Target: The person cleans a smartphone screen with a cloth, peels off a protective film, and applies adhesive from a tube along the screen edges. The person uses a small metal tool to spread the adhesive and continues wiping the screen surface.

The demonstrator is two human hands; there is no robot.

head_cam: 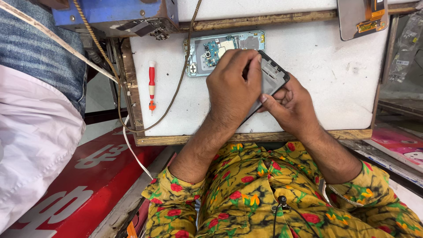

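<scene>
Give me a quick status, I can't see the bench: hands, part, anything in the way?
Left hand and right hand both grip the black phone panel. Open phone body lies just behind. Red screwdriver off to the left, clear.

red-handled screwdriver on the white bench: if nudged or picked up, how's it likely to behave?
The screwdriver looks slim with a round handle, so a sideways nudge would probably roll it on the flat white bench top. It seems light and stiff. It lies alone, left of both hands, so it should lift without snagging.
</scene>
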